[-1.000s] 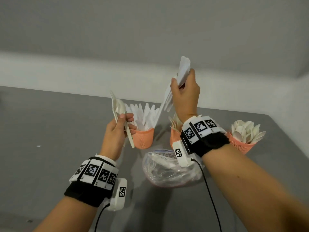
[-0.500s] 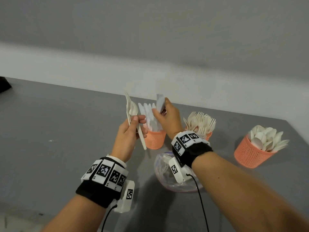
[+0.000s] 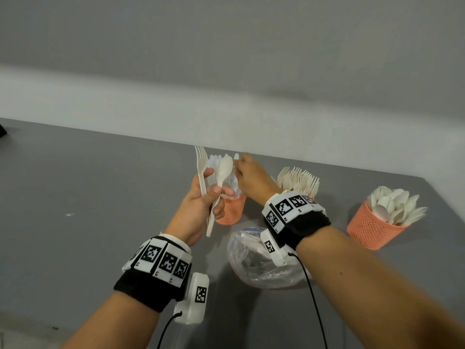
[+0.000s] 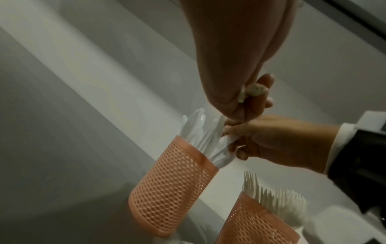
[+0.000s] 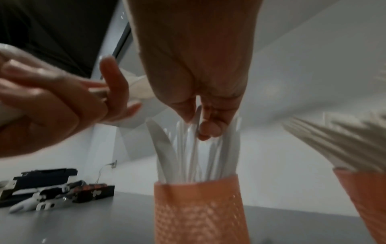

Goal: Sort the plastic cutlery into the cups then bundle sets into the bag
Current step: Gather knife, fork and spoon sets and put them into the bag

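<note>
My left hand (image 3: 214, 195) grips a white plastic fork (image 3: 200, 165) and spoon (image 3: 224, 170) upright by their handles, just left of the orange mesh knife cup (image 3: 231, 212). My right hand (image 3: 242, 165) reaches into that cup from above. In the right wrist view its thumb and fingers pinch one white knife (image 5: 195, 145) among several standing in the knife cup (image 5: 200, 206). The left wrist view shows the same pinch at the knife cup (image 4: 171, 186). A clear plastic bag (image 3: 254, 263) holding cutlery lies in front, partly hidden by my right wrist.
A fork cup (image 3: 299, 181) stands behind my right wrist, and a spoon cup (image 3: 370, 229) further right near the grey table's (image 3: 88, 197) right edge. Black and white gear (image 5: 52, 194) lies far left on the table. A white wall runs along the back.
My right hand came down from head height with a bunch of knives to the knife cup and now pinches a knife there. My left hand kept the fork and spoon.
</note>
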